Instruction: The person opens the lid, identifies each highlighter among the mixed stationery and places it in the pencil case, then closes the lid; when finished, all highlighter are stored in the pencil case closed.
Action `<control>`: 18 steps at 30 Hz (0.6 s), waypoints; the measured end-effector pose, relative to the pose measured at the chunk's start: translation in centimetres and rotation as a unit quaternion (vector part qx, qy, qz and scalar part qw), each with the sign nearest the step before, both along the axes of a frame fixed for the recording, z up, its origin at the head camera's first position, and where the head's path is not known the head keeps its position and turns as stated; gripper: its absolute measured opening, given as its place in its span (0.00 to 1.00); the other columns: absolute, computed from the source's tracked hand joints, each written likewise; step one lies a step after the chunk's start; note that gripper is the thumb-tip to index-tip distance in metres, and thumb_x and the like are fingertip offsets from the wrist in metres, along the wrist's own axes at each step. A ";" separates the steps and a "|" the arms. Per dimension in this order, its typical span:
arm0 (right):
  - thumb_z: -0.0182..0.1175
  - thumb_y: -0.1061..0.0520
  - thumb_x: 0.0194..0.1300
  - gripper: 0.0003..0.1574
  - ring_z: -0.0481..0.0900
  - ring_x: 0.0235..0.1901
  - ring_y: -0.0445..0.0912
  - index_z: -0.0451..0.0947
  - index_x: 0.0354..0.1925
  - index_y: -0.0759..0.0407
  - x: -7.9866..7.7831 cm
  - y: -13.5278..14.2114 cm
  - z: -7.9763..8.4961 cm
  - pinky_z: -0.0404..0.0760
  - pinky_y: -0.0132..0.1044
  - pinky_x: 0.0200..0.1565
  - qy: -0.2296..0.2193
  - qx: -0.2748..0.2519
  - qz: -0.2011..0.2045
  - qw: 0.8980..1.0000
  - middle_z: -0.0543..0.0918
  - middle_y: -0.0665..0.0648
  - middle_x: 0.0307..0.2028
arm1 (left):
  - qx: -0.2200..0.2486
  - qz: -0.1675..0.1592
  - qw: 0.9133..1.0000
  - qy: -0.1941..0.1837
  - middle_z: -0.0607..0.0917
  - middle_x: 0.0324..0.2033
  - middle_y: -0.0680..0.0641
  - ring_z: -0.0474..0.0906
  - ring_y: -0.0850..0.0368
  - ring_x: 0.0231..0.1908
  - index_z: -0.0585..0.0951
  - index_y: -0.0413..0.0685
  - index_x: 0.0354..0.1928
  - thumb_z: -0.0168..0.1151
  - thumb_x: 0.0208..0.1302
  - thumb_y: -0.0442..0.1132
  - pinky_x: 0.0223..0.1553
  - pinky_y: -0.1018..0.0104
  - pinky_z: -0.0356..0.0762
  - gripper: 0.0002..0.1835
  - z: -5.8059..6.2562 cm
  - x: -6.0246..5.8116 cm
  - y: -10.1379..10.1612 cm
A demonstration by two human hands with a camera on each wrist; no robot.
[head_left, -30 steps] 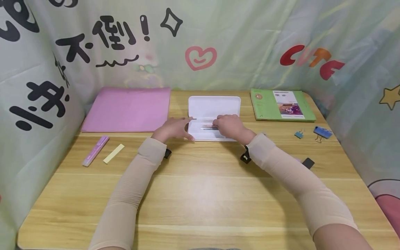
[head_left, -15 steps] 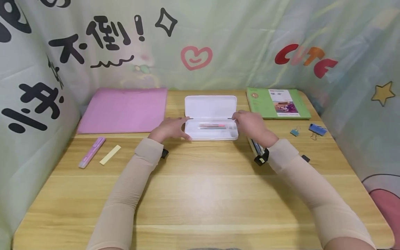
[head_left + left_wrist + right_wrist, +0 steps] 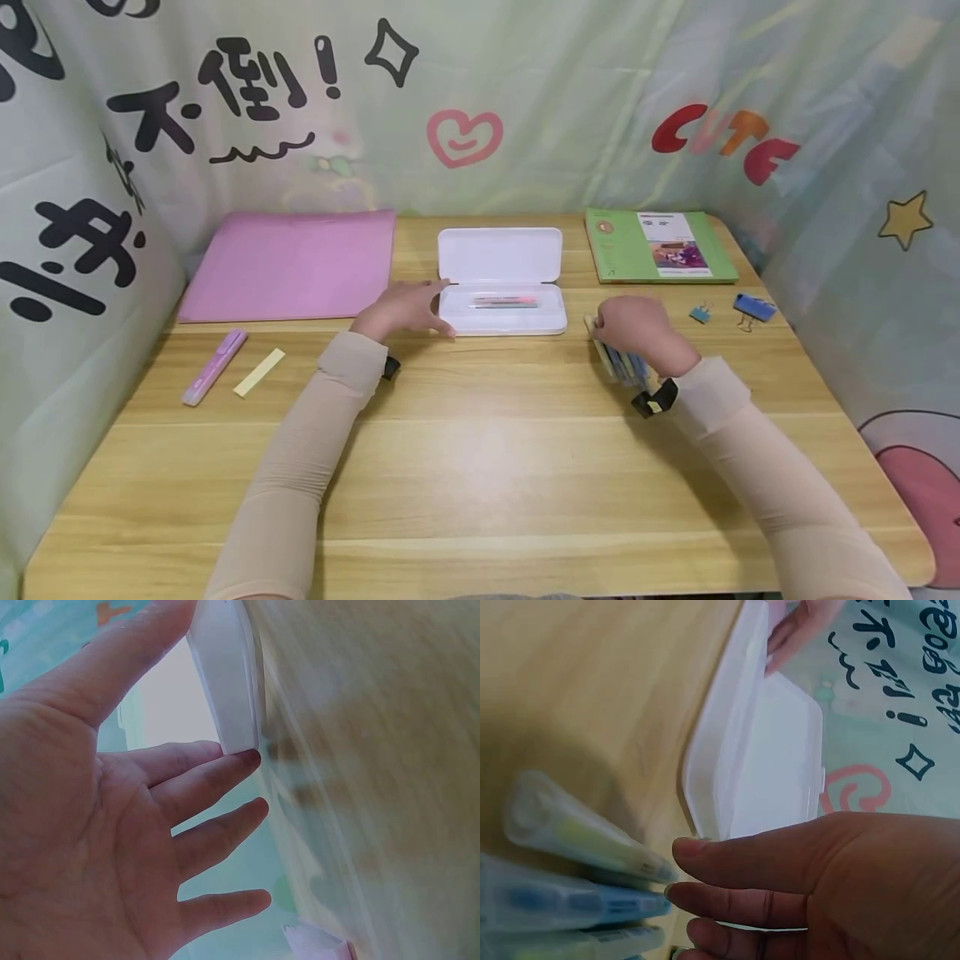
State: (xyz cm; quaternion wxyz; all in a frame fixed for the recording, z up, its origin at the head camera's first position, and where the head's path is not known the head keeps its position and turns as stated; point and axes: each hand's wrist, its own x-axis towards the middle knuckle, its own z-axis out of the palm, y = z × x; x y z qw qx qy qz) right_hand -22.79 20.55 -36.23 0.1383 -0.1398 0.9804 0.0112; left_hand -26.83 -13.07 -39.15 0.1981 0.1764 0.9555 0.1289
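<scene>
The left hand (image 3: 401, 310), fingers spread fairly straight, touches the left end of an open white pencil case (image 3: 502, 323) on the bench (image 3: 480, 475). The right hand (image 3: 636, 323), partly curled, is at the ends of markers (image 3: 630, 901) lying right of the case; whether it grips one, I cannot tell.

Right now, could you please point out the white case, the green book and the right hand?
White case (image 3: 500, 256): head view, open lid's inside.
Green book (image 3: 660, 247): head view, upper cover.
Right hand (image 3: 636, 323): head view, its back.
</scene>
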 end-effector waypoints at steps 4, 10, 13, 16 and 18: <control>0.57 0.45 0.53 0.23 0.67 0.14 0.45 0.65 0.10 0.52 0.4 -0.1 -0.4 0.63 0.39 0.16 0.009 0.005 -0.004 1.000 0.68 0.50 0.11 | 0.001 0.003 1.000 -0.003 0.54 0.64 0.48 0.51 0.41 0.60 0.48 0.62 0.66 0.59 0.36 0.69 0.55 0.43 0.48 0.54 0.0 0.0 0.0; 0.58 0.45 0.52 0.22 0.68 0.15 0.46 0.67 0.09 0.52 0.7 -0.3 -0.7 0.64 0.41 0.17 0.008 0.000 -0.008 1.000 0.70 0.51 0.12 | 0.004 0.005 1.000 -0.009 0.53 0.64 0.48 0.50 0.42 0.60 0.48 0.62 0.66 0.60 0.37 0.69 0.55 0.43 0.48 0.54 0.2 0.0 -0.1; 0.56 0.45 0.52 0.22 0.68 0.15 0.46 0.68 0.10 0.52 0.9 -0.5 -0.8 0.64 0.41 0.17 -0.003 0.000 -0.017 1.000 0.71 0.51 0.13 | 0.006 0.004 1.000 -0.011 0.53 0.64 0.47 0.49 0.42 0.60 0.48 0.61 0.66 0.60 0.37 0.68 0.56 0.43 0.46 0.54 0.2 0.0 0.0; 0.55 0.46 0.53 0.21 0.69 0.15 0.46 0.69 0.11 0.53 1.0 -0.7 -0.8 0.65 0.41 0.17 -0.010 0.006 -0.023 1.000 0.72 0.52 0.13 | 0.007 0.004 1.000 -0.009 0.54 0.64 0.47 0.50 0.41 0.60 0.48 0.60 0.66 0.60 0.38 0.67 0.56 0.43 0.46 0.53 0.4 0.1 0.1; 0.54 0.47 0.53 0.20 0.69 0.16 0.47 0.70 0.11 0.54 1.1 -0.9 -0.8 0.65 0.41 0.17 -0.008 0.010 -0.025 1.000 0.72 0.52 0.14 | 0.008 0.004 1.000 -0.007 0.54 0.63 0.47 0.50 0.41 0.60 0.49 0.60 0.66 0.61 0.38 0.67 0.56 0.43 0.45 0.53 0.4 0.2 0.1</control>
